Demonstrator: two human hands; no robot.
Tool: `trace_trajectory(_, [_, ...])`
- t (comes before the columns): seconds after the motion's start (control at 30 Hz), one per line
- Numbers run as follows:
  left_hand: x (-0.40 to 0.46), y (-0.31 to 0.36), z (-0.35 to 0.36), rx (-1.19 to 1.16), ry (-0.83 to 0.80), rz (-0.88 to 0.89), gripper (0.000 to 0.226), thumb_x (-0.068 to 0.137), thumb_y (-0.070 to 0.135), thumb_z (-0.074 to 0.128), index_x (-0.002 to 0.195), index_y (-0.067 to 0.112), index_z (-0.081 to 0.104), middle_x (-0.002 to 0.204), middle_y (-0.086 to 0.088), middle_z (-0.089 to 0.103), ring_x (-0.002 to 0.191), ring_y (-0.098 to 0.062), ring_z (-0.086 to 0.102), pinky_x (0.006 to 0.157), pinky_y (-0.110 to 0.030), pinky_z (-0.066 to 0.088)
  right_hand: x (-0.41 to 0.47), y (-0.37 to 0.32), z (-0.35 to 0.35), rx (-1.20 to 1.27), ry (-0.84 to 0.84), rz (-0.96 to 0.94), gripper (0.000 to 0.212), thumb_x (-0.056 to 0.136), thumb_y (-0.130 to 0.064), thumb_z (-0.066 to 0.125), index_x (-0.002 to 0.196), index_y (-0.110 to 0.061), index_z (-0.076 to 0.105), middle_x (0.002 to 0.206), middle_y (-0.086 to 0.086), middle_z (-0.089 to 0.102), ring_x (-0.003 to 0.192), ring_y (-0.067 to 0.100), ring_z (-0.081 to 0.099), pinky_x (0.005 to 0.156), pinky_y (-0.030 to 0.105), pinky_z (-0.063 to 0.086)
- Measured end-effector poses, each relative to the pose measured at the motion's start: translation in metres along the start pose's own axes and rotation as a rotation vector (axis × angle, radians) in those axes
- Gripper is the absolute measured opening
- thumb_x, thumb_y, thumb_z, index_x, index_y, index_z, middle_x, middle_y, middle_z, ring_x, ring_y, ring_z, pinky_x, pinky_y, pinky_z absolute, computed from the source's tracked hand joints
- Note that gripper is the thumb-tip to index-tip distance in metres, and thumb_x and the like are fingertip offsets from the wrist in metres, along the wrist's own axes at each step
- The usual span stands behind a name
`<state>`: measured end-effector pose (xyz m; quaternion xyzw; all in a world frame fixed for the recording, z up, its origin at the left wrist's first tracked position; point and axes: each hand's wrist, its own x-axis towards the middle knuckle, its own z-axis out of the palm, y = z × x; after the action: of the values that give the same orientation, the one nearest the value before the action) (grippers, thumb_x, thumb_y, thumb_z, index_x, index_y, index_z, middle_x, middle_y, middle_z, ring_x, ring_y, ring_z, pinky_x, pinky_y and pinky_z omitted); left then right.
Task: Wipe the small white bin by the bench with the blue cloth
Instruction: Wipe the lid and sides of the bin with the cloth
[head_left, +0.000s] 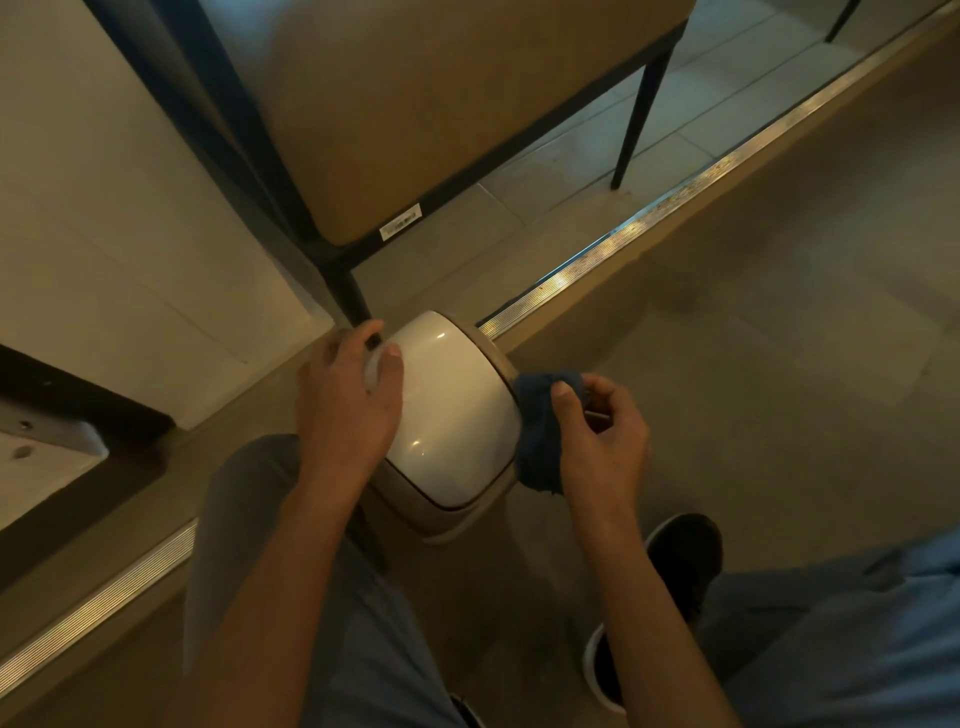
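The small white bin (452, 415) with a domed glossy lid stands on the floor in the middle of the view, just below the bench's front leg. My left hand (345, 400) rests on the lid's left side, fingers curved over its edge. My right hand (597, 436) pinches the bunched blue cloth (537, 431) between thumb and fingers. The cloth is pressed against the bin's right rim and hangs down beside it.
The tan padded bench (441, 104) on a black metal frame stands above the bin, its leg (356, 304) next to my left fingers. A ribbed metal floor strip (675, 208) runs diagonally past the bin. My knees and a dark shoe (675, 571) fill the bottom.
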<state>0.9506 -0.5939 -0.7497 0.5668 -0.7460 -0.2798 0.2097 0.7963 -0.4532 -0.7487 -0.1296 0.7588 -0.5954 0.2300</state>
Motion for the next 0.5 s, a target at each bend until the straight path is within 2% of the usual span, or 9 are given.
trace_trajectory(0.03, [-0.002,0.005,-0.003,0.014,0.017,0.041,0.043,0.101,0.045,0.050,0.142,0.033,0.049,0.146,-0.004,0.043,0.130,-0.025,0.041,0.097,-0.040,0.046,-0.003,-0.005,-0.002,0.021,-0.023,-0.016,0.016,0.093,-0.026,0.066,0.108,-0.028,0.062,0.105,-0.010,0.065,0.099,0.005,0.061,0.080,0.023,0.050])
trace_trajectory(0.1, [-0.010,0.020,-0.008,-0.011,0.051,0.137,0.041,0.100,0.041,0.054,0.140,0.030,0.052,0.144,-0.001,0.044,0.128,-0.018,0.040,0.090,-0.025,0.043,-0.007,-0.016,-0.005,0.076,-0.069,-0.068,0.014,0.093,-0.024,0.066,0.106,-0.028,0.063,0.105,-0.009,0.066,0.101,0.008,0.062,0.084,0.028,0.053])
trace_trajectory(0.17, [-0.023,0.037,-0.009,-0.111,0.004,0.212,0.039,0.100,0.045,0.052,0.137,0.032,0.054,0.140,0.005,0.046,0.122,-0.008,0.043,0.085,-0.014,0.039,-0.011,-0.028,-0.009,0.123,-0.120,-0.120,0.015,0.091,-0.021,0.067,0.104,-0.028,0.064,0.102,-0.009,0.068,0.098,0.007,0.064,0.084,0.025,0.053])
trace_trajectory(0.27, [-0.041,0.060,-0.009,-0.364,-0.218,0.251,0.038,0.101,0.049,0.045,0.135,0.034,0.055,0.129,0.021,0.056,0.119,0.003,0.053,0.089,-0.014,0.047,-0.013,-0.044,-0.016,0.170,-0.228,-0.170,0.017,0.088,-0.024,0.068,0.104,-0.025,0.064,0.101,-0.008,0.069,0.097,0.007,0.065,0.083,0.024,0.054])
trace_trajectory(0.37, [-0.052,0.071,-0.008,-0.606,-0.398,0.188,0.033,0.101,0.045,0.041,0.130,0.039,0.056,0.120,0.025,0.065,0.117,0.003,0.059,0.094,-0.014,0.049,-0.013,-0.054,-0.019,0.154,-0.340,-0.201,0.022,0.083,-0.027,0.070,0.104,-0.022,0.064,0.103,-0.008,0.068,0.100,0.011,0.064,0.087,0.034,0.055])
trace_trajectory(0.43, [-0.055,0.072,-0.010,-0.682,-0.412,0.143,0.034,0.100,0.040,0.043,0.128,0.031,0.059,0.118,0.018,0.068,0.115,-0.004,0.063,0.095,-0.023,0.053,-0.013,-0.058,-0.017,0.134,-0.382,-0.212,0.026,0.078,-0.027,0.072,0.102,-0.022,0.064,0.103,-0.007,0.067,0.099,0.012,0.064,0.087,0.036,0.056])
trace_trajectory(0.5, [-0.058,0.070,-0.015,-0.699,-0.369,0.109,0.030,0.096,0.038,0.049,0.122,0.030,0.062,0.112,0.019,0.070,0.108,-0.003,0.066,0.089,-0.020,0.054,-0.012,-0.059,-0.014,0.105,-0.398,-0.224,0.034,0.073,-0.032,0.075,0.102,-0.019,0.065,0.104,-0.004,0.067,0.100,0.014,0.063,0.087,0.039,0.056])
